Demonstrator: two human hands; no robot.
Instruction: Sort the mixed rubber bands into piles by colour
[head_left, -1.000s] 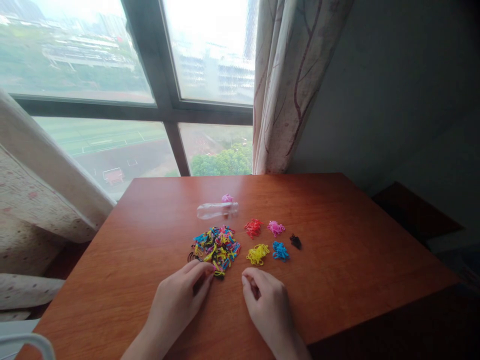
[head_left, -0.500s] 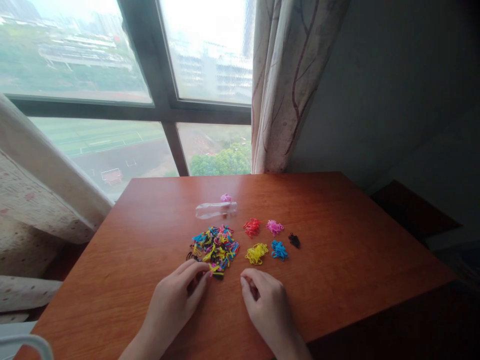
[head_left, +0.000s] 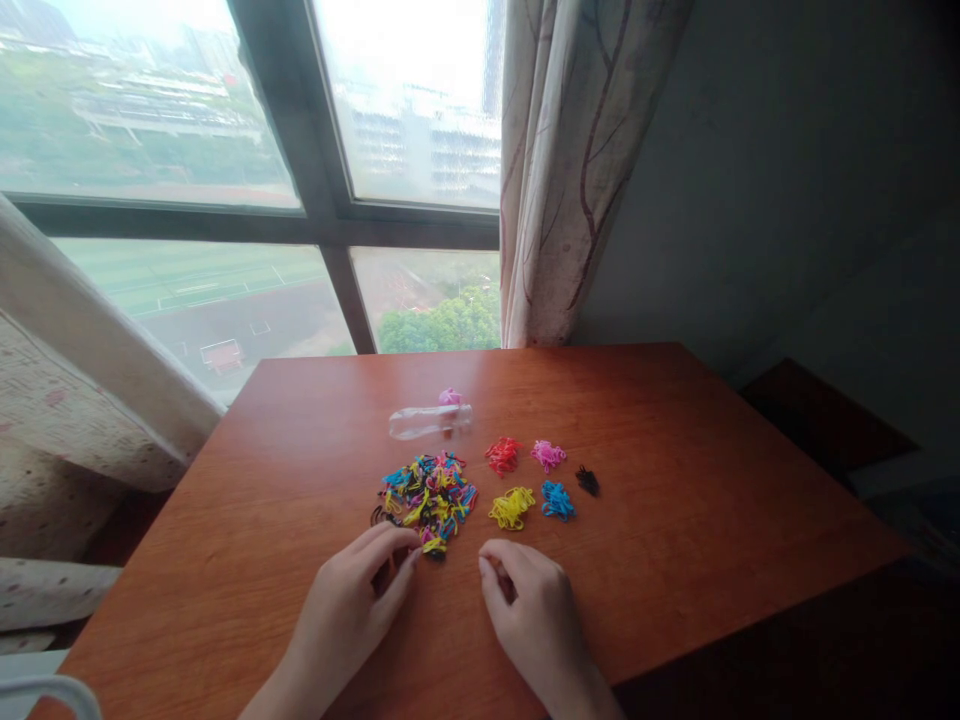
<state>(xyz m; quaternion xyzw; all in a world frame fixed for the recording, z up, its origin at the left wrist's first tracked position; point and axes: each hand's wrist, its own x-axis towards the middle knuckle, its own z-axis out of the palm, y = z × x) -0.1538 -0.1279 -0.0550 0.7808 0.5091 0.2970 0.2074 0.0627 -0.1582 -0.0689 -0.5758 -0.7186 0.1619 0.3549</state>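
Note:
My left hand [head_left: 356, 585] is closed in a pinch at the near edge of a mixed pile of small elastic bands [head_left: 427, 495] in yellow, blue, black, red and pink. Its fingertips touch or nearly touch a yellow and black clump; whatever they hold is hidden. To the right of the pile, my right hand [head_left: 531, 600] rests low over the table, thumb and forefinger together, with no band visible in them. Beyond it lie sorted heaps: yellow bands [head_left: 511, 508], blue bands [head_left: 557, 500], red bands [head_left: 502, 455], pink bands [head_left: 549, 455] and black bands [head_left: 587, 480].
A clear plastic bag or wrapper [head_left: 427, 422] lies behind the mixed pile, with a pink item [head_left: 450, 397] just past it. The brown wooden table [head_left: 675, 560] reaches to the window, with curtains [head_left: 562, 200] on both sides. A white curved bar [head_left: 52, 685] shows at lower left.
The yellow and black bands beside my left fingertips have shifted slightly and look more bunched. Both hands stay almost where they were; the view has moved a little.

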